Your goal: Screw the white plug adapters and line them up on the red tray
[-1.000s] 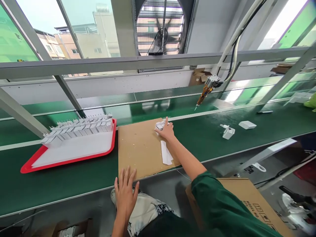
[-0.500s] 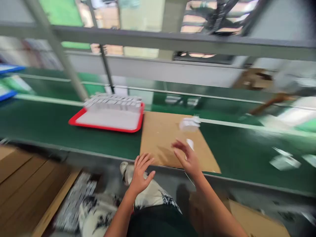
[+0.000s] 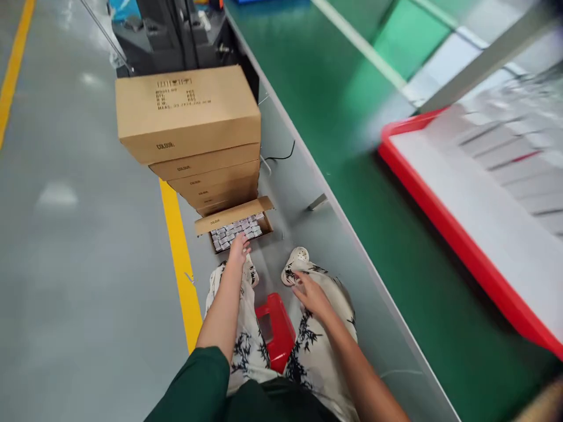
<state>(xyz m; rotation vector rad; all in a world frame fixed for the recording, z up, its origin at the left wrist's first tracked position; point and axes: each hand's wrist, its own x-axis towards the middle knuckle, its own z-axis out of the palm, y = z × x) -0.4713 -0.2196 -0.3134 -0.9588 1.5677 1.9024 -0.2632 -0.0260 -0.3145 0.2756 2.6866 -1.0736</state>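
Observation:
My left hand (image 3: 240,249) reaches down to an open cardboard box (image 3: 233,225) on the floor, filled with several small white parts. Its fingers are at the box's near edge; whether they grip anything is hidden. My right hand (image 3: 311,293) rests on my right knee, fingers spread and flat, holding nothing. I sit on a red stool (image 3: 275,331), wearing patterned trousers.
A stack of closed cardboard boxes (image 3: 187,117) stands right behind the open box. A yellow floor line (image 3: 178,246) runs beside it. The green conveyor table (image 3: 352,146) is on my right, with a red tray (image 3: 461,240) of white parts on it.
My view has swung left and down from the table to the floor. My left hand has gone down to the open box; my right hand has dropped onto my knee.

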